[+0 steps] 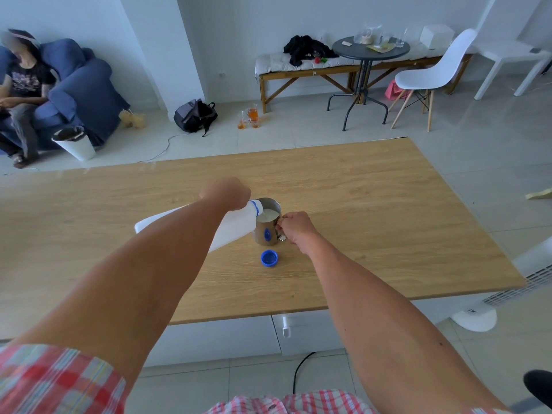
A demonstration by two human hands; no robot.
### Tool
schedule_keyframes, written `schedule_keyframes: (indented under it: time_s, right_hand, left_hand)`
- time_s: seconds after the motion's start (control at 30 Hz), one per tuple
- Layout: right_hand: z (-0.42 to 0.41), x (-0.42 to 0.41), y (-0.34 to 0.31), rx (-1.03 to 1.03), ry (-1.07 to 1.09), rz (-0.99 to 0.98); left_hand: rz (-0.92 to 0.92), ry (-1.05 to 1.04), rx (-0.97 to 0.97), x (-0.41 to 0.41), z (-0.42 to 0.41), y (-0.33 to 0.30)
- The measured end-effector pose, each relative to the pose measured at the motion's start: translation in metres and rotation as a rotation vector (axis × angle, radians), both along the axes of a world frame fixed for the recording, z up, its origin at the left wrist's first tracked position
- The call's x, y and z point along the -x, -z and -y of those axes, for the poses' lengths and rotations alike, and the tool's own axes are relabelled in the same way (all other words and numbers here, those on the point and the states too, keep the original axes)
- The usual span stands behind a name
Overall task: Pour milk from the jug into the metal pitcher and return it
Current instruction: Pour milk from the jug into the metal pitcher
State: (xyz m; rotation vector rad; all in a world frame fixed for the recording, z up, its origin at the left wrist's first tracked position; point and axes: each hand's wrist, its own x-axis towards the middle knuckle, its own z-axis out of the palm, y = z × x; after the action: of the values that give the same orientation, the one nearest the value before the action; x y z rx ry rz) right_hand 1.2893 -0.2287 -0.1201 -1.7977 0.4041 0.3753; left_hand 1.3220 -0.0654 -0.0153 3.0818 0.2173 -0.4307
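Observation:
My left hand (228, 194) grips a white plastic milk jug (236, 225) and holds it tipped nearly flat, its blue-ringed mouth over the rim of the metal pitcher (268, 231). White milk shows inside the pitcher, which stands upright on the wooden table (373, 222). My right hand (294, 228) is closed on the pitcher's handle at its right side. The jug's blue cap (269, 258) lies open side up on the table just in front of the pitcher. My left forearm hides much of the jug's body.
Beyond the table's far edge are a white bin (74, 143), a black backpack (194, 115) and glasses of orange drink (251, 118) on the floor. A person sits in a blue armchair (80, 91) at far left. A white fan base (475, 319) stands at the right.

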Motion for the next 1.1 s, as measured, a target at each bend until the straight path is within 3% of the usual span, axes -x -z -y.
schedule_keyframes:
  time_s: [1.1]
  right_hand:
    - [0.0008,-0.0040,0.0062,0.010,0.000,0.009]
  left_hand:
    - [0.000,0.009,-0.016,-0.0013,0.0004,0.0004]
